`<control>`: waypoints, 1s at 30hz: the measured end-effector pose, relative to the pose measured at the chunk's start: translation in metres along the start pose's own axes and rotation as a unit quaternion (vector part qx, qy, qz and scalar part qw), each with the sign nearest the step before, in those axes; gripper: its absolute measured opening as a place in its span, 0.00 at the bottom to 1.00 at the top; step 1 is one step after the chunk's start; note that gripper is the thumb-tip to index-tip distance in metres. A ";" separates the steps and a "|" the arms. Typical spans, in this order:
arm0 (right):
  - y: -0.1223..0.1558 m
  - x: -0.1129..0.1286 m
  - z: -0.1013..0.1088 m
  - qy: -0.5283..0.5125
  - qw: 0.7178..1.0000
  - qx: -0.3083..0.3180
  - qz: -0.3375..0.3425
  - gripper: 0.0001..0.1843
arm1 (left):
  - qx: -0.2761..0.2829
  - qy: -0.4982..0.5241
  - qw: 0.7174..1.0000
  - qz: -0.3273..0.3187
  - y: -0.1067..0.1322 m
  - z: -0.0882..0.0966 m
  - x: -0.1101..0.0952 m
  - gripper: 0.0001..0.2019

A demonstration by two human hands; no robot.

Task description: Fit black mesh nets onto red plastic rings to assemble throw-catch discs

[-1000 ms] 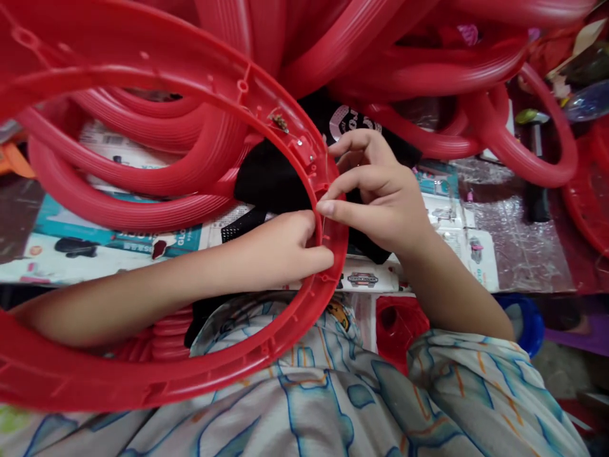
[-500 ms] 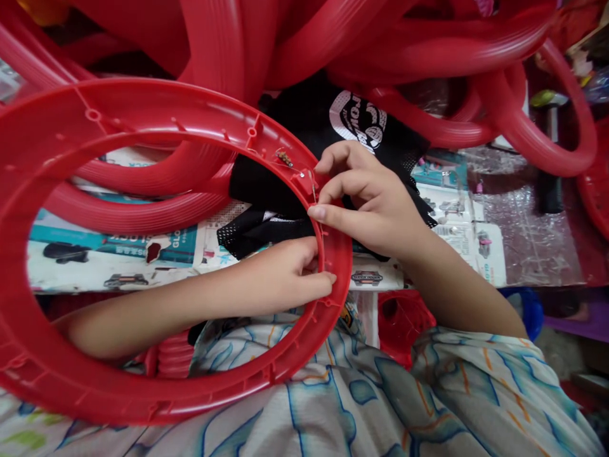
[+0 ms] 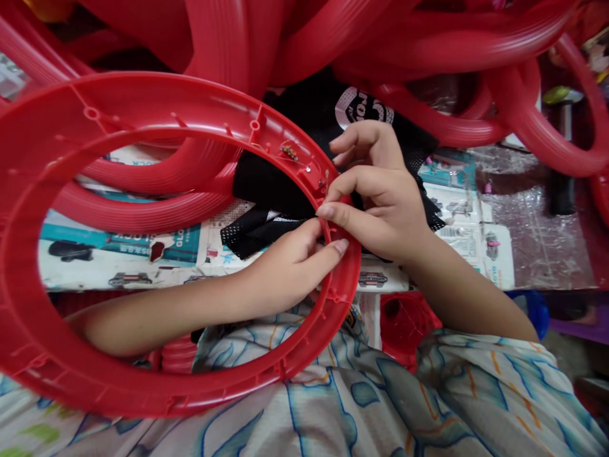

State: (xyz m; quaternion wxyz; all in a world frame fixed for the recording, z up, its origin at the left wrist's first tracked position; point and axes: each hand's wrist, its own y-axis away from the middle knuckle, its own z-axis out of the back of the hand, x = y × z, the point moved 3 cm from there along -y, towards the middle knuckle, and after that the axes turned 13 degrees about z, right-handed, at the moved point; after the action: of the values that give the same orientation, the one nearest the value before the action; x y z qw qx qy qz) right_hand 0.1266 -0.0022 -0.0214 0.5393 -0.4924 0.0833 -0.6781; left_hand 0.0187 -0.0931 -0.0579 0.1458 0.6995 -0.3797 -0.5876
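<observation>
A large red plastic ring (image 3: 157,393) leans toward me over my lap, its hollow, ribbed side facing up. My left arm passes through its opening. My left hand (image 3: 304,260) is closed around the ring's right side, thumb lying on the channel and other fingers partly hidden. My right hand (image 3: 375,190) pinches a thin wire (image 3: 327,181) between thumb and index finger at the inner rim, its other fingers curled loosely above. Further up the channel sits a small part with coloured bits (image 3: 288,151), with thin wire running from it.
More red rings (image 3: 419,44) are piled across the back. Black cloth (image 3: 280,184) with white print lies behind the ring on printed cardboard (image 3: 118,254). A hammer (image 3: 564,152) lies at the right, beside clear plastic film (image 3: 537,235). Patterned fabric (image 3: 371,400) covers my lap.
My left thumb has moved up along the channel, closer to my right hand. My right hand's upper fingers have lifted away from the ring. The view has shifted slightly.
</observation>
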 end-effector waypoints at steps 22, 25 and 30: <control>-0.001 -0.010 0.009 -0.120 0.988 -0.012 -0.091 0.07 | -0.018 -0.084 0.996 -0.038 -0.004 -0.007 -0.013 0.04; -0.002 -0.010 0.012 -0.132 0.986 -0.009 -0.099 0.09 | -0.005 -0.098 0.994 -0.040 -0.003 -0.008 -0.014 0.05; -0.003 -0.010 0.014 -0.129 0.984 -0.020 -0.124 0.11 | -0.007 -0.115 0.993 -0.035 -0.002 -0.009 -0.016 0.05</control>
State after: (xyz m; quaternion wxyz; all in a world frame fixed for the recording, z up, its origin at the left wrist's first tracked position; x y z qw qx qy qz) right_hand 0.1345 0.0134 -0.0179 0.4468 -0.5930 -0.0349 -0.6689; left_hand 0.0275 -0.0824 -0.0451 0.0851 0.6389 -0.3650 -0.6718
